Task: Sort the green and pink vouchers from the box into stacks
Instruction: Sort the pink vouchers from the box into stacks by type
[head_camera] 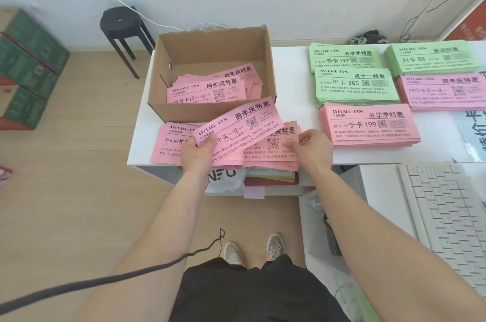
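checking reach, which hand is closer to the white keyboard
Right. The right hand touches the near pink stack, on the side toward the keyboard; the left hand holds a pink voucher farther left, in front of the box.

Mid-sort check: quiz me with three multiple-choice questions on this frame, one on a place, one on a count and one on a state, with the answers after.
1. Where does the cardboard box stand?
A) on the black stool
B) on the left part of the white table
C) on the floor

2. How many green stacks lie on the table?
A) one
B) three
C) five

3. What is the left hand doing?
A) pinching a pink voucher
B) lying flat on the keyboard
C) hanging empty

Answers:
1. B: the box's base rests on the tabletop.
2. B: three green piles show to the right of the box.
3. A: the thumb lies over the voucher's left end, and the voucher is tilted above the table.
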`<state>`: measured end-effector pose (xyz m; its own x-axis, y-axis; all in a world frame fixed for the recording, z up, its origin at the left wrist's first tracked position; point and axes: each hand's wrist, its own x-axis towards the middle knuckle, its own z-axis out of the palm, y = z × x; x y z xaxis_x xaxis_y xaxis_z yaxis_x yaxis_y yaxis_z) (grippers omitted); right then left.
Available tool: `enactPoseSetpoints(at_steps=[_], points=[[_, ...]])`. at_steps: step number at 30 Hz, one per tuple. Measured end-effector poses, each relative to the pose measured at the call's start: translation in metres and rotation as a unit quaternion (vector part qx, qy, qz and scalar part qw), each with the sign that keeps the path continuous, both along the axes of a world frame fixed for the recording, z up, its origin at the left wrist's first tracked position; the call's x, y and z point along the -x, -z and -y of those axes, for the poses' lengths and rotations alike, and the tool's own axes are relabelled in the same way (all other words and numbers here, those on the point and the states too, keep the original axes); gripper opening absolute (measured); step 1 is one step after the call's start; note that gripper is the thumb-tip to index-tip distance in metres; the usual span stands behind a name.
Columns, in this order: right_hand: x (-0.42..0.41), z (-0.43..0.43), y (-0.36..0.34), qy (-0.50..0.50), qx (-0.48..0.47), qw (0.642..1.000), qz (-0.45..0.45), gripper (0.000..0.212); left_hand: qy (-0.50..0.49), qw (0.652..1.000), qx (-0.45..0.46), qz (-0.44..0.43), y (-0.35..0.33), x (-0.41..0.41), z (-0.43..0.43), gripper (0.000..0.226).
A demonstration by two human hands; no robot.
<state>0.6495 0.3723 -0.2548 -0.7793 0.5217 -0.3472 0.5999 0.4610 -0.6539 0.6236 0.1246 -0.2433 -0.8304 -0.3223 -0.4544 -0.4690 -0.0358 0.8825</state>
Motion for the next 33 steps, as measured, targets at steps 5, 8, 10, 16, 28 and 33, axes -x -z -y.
enactPoseSetpoints(at_steps=[5, 8, 10, 16, 28, 33], points=[[0.003, -0.005, -0.005, -0.029, -0.019, 0.999, 0.008, 0.028, 0.003, 1.0, 0.001, -0.007, -0.001, -0.001, 0.002, 0.008], [0.005, -0.009, -0.009, -0.023, -0.014, 1.0, 0.003, 0.029, 0.004, 1.0, 0.003, -0.007, -0.001, -0.001, 0.002, 0.008], [0.005, -0.011, -0.012, -0.028, -0.014, 0.999, 0.001, 0.029, 0.005, 1.0, 0.004, -0.01, -0.002, -0.002, 0.001, 0.004], [0.007, -0.015, -0.014, -0.032, -0.007, 0.999, 0.005, 0.028, 0.011, 1.0, -0.007, -0.012, -0.005, -0.002, 0.0, 0.006], [0.007, -0.021, -0.016, -0.024, -0.008, 1.0, -0.004, 0.023, 0.013, 1.0, -0.014, -0.009, -0.008, -0.002, 0.002, 0.006], [0.007, -0.018, -0.016, -0.034, 0.013, 0.999, 0.003, 0.022, 0.019, 1.0, -0.011, -0.009, -0.009, -0.002, 0.003, 0.005]])
